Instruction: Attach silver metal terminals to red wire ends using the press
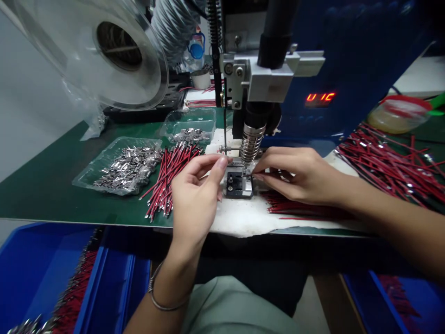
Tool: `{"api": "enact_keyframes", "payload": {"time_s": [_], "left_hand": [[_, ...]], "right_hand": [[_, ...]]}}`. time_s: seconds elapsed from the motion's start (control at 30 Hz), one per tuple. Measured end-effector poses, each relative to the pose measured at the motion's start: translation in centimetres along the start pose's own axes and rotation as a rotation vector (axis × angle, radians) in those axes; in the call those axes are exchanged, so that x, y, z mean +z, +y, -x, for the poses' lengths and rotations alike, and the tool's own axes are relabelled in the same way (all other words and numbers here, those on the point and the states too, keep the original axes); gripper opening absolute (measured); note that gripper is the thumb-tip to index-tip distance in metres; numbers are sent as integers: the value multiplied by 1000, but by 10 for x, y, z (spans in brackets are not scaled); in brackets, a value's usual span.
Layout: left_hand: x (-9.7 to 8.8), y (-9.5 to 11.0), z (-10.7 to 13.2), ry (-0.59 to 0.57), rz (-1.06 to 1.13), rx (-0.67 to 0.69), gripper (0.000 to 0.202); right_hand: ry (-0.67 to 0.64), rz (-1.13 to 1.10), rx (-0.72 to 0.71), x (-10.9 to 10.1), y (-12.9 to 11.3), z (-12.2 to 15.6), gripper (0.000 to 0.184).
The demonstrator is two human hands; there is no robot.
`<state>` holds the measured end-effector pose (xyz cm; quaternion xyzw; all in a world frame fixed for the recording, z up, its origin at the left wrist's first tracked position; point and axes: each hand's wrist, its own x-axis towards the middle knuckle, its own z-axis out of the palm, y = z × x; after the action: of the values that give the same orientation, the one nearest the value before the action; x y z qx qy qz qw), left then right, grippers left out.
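Note:
My left hand [196, 195] is at the left of a small black and silver fixture [239, 184], thumb and forefinger pinched together. Whatever is between those fingertips is too small to make out. From the other side, my right hand [301, 174] reaches to the fixture with thumb and fingers pinched; the thing in them cannot be made out. Right above the fixture is a machine head with a coiled metal spring [251, 144] round its tip. Red and black wires [302, 208] lie on a white cloth [239, 222] below my right hand.
Left of my left hand lies a pile of red and black wires [167, 181]. Two clear trays [81, 174] hold small metal parts [127, 167]. More wires [392, 162] are heaped at right. The blue machine [347, 55] stands behind; blue bins [31, 260] sit below the table edge.

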<state>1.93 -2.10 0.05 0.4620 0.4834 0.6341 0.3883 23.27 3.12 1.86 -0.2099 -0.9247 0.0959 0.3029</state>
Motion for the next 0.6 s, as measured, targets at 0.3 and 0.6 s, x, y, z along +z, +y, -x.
{"api": "enact_keyframes", "payload": {"time_s": [0.3, 0.6], "left_hand": [[7, -13, 3, -17, -43, -48, 17], [14, -9, 4, 31, 15, -64, 21]], "right_hand": [[49, -2, -65, 1, 0, -1, 13], [26, 6, -49, 1, 0, -1, 16]]}}
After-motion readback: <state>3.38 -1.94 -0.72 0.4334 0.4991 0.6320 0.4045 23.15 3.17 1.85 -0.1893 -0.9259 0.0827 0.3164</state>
